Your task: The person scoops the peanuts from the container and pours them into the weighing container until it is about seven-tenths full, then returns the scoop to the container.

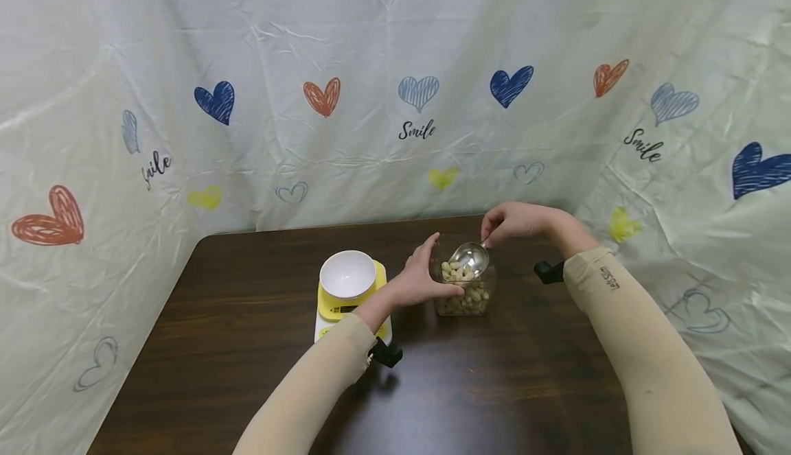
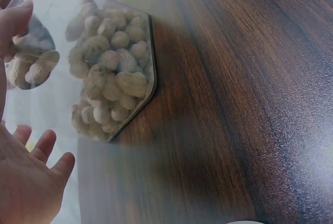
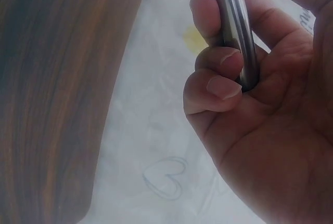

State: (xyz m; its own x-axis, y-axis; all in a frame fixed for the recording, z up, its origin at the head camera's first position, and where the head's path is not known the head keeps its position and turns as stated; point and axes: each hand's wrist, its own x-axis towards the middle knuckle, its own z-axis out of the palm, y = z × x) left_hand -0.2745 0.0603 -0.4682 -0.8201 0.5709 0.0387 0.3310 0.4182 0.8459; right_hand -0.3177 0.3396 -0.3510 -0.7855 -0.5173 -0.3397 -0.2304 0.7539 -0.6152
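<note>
In the head view, my left hand (image 1: 420,282) spans the left side of a clear container (image 1: 465,309) of unshelled peanuts (image 2: 112,67), thumb along its front wall and a finger toward the back. The other fingers spread loosely beside it in the left wrist view. A metal scoop (image 1: 471,259) dips bowl-first into the container's top among the peanuts. My right hand (image 1: 516,223) grips its handle (image 3: 237,31) from above, fingers curled round it in the right wrist view. Whether peanuts lie in the scoop's bowl is hard to tell.
Left of the container, a white bowl (image 1: 348,274) stands on a yellow and white kitchen scale (image 1: 327,307), partly behind my left forearm. All stand on a dark wooden table (image 1: 247,345). A curtain printed with hearts (image 1: 371,167) hangs behind the table's back edge.
</note>
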